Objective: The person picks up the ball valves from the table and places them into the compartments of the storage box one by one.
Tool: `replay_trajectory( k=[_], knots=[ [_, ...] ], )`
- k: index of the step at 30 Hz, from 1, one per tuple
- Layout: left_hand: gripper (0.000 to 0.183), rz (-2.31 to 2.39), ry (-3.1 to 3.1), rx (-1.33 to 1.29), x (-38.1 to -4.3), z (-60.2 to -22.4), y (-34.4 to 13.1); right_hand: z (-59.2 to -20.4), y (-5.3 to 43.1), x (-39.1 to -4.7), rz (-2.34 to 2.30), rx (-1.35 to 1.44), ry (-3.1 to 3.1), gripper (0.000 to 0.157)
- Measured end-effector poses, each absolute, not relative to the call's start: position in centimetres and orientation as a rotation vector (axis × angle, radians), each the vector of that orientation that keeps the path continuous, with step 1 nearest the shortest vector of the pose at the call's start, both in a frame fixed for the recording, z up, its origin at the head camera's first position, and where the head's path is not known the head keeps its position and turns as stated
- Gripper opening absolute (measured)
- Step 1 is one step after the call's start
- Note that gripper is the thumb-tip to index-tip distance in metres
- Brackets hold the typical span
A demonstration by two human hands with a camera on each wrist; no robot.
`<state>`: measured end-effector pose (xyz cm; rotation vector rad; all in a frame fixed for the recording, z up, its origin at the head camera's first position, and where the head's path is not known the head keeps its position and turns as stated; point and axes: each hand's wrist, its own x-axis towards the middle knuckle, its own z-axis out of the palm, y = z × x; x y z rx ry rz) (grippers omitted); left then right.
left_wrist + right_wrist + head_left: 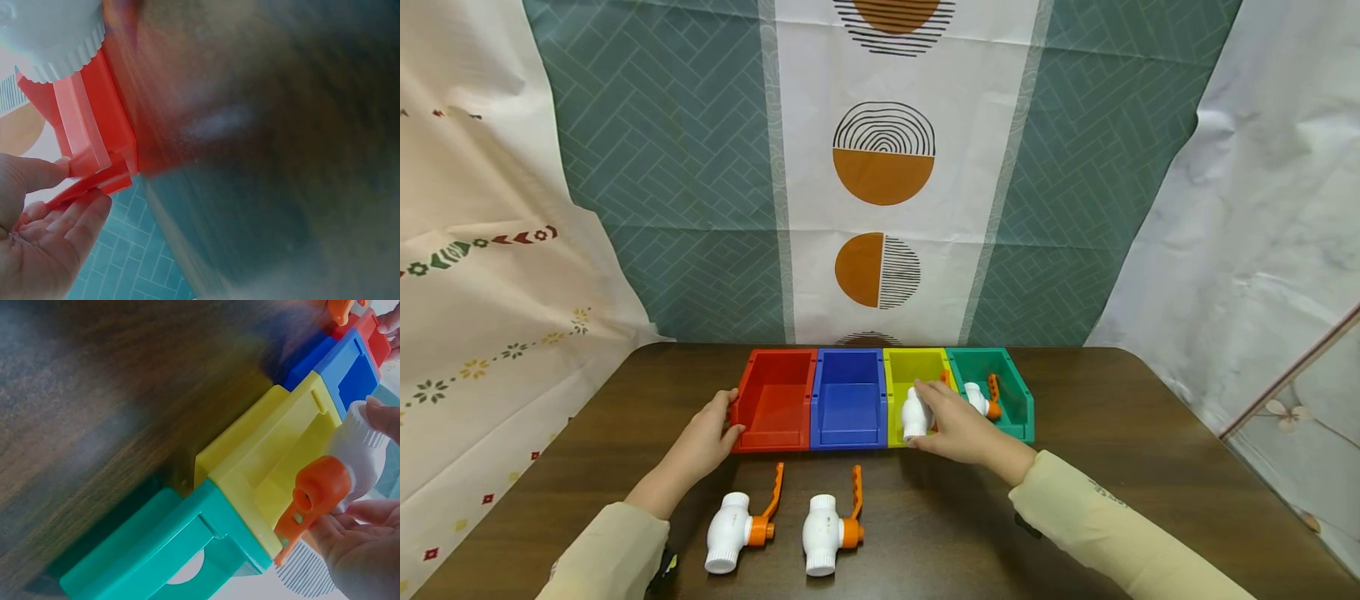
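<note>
My right hand (pixel 958 423) grips a white ball valve (pixel 914 415) with an orange handle, over the yellow bin (pixel 904 363). In the right wrist view, the thumb lies on the ribbed end of the valve, and the orange handle (pixel 289 530) overlaps the yellow bin's rim. On the far left of the row, my left hand (pixel 702 437) pinches the side wall of the red bin (pixel 781 408), thumb inside and fingers outside. Another white valve (pixel 974 397) with an orange handle lies inside the green bin (pixel 1019 412).
Between the red and yellow bins stands a blue bin (pixel 850 404). Two more white valves with orange handles lie on the dark wooden table in front, a left valve (pixel 727 533) and a right valve (pixel 822 533). A patterned cloth (pixel 700 167) hangs behind the table.
</note>
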<state>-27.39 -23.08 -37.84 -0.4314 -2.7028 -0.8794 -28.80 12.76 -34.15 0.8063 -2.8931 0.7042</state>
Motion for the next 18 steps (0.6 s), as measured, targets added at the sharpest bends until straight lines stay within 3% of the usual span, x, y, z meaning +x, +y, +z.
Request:
replay_trajectory(
  k=[18],
  knots=[
    [0.050, -0.883, -2.711, -0.435, -27.18, -37.71, -22.98, -34.53, 11.97, -29.74, 0.728, 0.720, -2.921, 0.080]
  ],
)
